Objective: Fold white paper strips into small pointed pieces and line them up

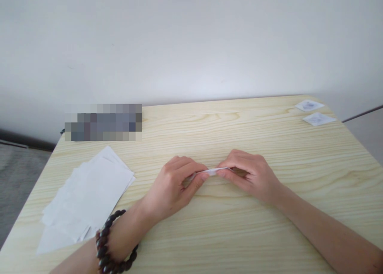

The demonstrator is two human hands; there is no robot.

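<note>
A small folded piece of white paper [213,171] is held just above the light wooden table [227,234], near its middle. My left hand [173,186] pinches its left end with curled fingers. My right hand [249,174] pinches its right end the same way. Only a thin strip of the paper shows between the fingertips; the rest is hidden by the fingers. A dark beaded bracelet [112,246] sits on my left wrist.
A loose stack of white paper sheets [85,198] lies at the table's left. Two small folded paper pieces [309,105] [318,119] rest at the far right corner. A blurred-out patch [103,122] sits at the back left. A pale wall stands behind the table.
</note>
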